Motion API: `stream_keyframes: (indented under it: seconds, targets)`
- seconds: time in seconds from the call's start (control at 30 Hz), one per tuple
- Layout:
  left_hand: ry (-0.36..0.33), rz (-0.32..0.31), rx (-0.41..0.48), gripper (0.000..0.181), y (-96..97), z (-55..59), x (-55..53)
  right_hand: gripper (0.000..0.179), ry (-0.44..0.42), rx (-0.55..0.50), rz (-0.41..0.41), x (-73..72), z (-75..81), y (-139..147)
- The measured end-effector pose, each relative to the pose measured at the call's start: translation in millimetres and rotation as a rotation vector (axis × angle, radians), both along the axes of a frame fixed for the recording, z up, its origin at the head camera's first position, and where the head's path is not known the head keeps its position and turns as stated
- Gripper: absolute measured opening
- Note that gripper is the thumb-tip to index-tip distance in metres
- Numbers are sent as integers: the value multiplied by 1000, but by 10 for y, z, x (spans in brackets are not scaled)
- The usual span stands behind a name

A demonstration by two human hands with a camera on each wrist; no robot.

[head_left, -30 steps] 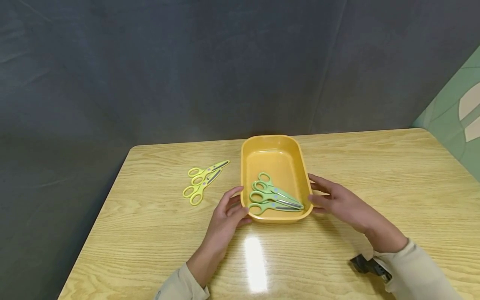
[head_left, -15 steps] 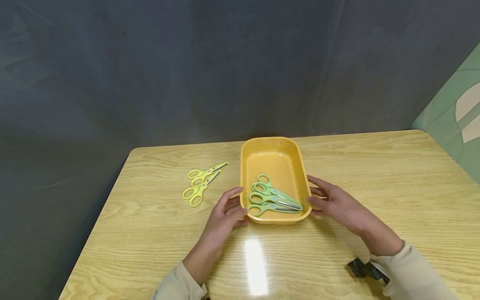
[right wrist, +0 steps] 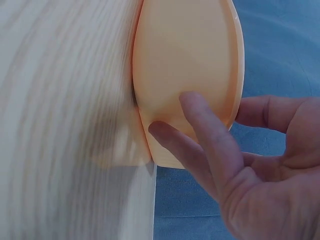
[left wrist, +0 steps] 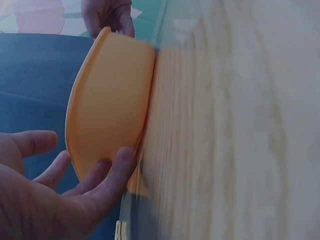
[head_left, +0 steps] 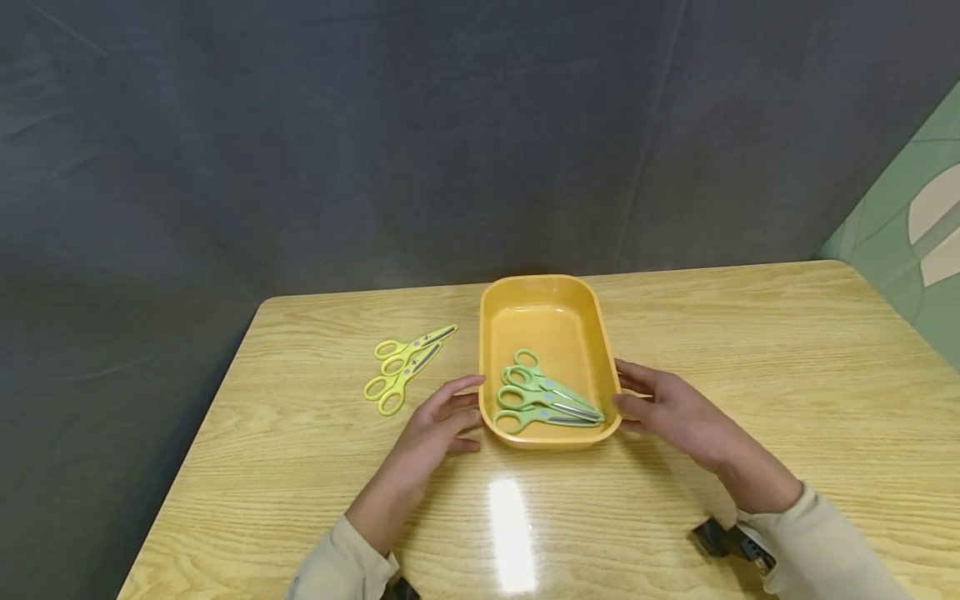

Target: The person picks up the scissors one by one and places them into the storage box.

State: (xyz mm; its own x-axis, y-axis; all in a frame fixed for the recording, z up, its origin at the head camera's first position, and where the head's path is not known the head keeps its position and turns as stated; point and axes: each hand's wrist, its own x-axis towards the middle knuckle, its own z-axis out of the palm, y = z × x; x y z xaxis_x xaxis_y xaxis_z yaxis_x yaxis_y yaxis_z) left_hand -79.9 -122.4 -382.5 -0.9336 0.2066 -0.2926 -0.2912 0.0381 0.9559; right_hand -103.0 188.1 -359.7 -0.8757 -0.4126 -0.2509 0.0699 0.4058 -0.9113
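A yellow plastic tray (head_left: 547, 329) stands on the wooden table with several pairs of green-handled scissors (head_left: 549, 398) lying fanned in its near half. My left hand (head_left: 423, 437) is at its near left side, fingers spread and loosely bent; in the left wrist view the fingertips (left wrist: 123, 157) are right by the outer wall. At the right side is my right hand (head_left: 678, 417), its fingers (right wrist: 197, 115) fairly straight along the outer wall and the thumb at the rim. Two pairs of yellow scissors (head_left: 406, 374) lie overlapping on the table, left of the tray.
The light wood table (head_left: 750, 350) ends at a dark cloth backdrop (head_left: 450, 142) behind and to the left. A green patterned surface (head_left: 900, 225) rises at the right. Black wrist-worn devices (head_left: 727, 540) hang by both sleeves. Light glares on the tabletop in front of the tray.
My left hand has drawn back slightly to the left, its thumb coming off the tray's rim. My right hand, the tray and the scissors stay nearly in place.
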Motion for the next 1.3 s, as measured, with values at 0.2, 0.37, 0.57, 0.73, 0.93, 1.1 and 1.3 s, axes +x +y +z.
stream_keyframes:
  seconds: [0.2, 0.37, 0.57, 0.73, 0.93, 1.1, 1.3]
  targets:
    - [11, -18, -81, 42, -123, 11, -60, 65, 15, -8, 6, 1, -6, 10]
    - [76, -41, -216, 40, -302, 45, -128, 64, 23, -10, 6, 4, -15, 8]
    - [234, -67, -588, 39, -512, 107, -149, 64, 29, -11, 5, 7, -15, 7]
    - [445, -38, -963, 38, -601, 150, -138, 64, 32, -8, 7, 7, -24, 12]
    - [516, -50, -1195, 41, -729, 130, -134, 63, 33, -1, 8, 6, -34, 8]
    - [442, -114, -1217, 46, -762, 101, -139, 64, 34, 1, 11, 10, -29, 12]
    - [377, -159, -1179, 48, -752, 81, -142, 64, 26, 6, 2, 10, -28, 25]
